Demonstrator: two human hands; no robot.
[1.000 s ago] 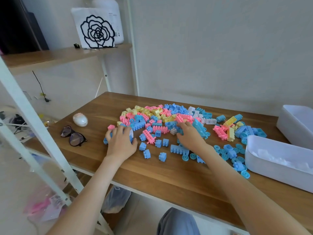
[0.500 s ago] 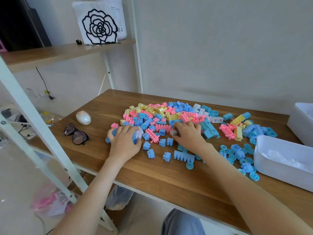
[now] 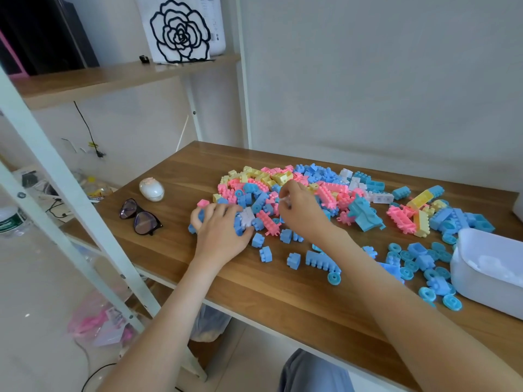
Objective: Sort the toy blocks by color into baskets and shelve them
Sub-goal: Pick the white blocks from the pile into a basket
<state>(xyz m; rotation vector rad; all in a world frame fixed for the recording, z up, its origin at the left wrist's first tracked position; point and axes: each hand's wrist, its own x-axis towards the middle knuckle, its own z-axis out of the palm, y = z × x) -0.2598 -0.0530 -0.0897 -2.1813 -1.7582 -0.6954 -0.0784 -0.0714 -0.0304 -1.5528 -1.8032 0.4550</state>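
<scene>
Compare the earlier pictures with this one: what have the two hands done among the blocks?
The right hand moved left, further into the pile, and now seems to pinch a white piece. The left hand still grips blue blocks. Glasses and basket unchanged.

Pink, blue, yellow and white toy blocks (image 3: pixel 325 190) cover a brown wood-grain table (image 3: pixel 254 292) beside a white basket (image 3: pixel 486 281).

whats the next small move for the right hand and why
Probably carry the white piece that the right hand seems to pinch over to the white basket, since it already holds white pieces.
</scene>
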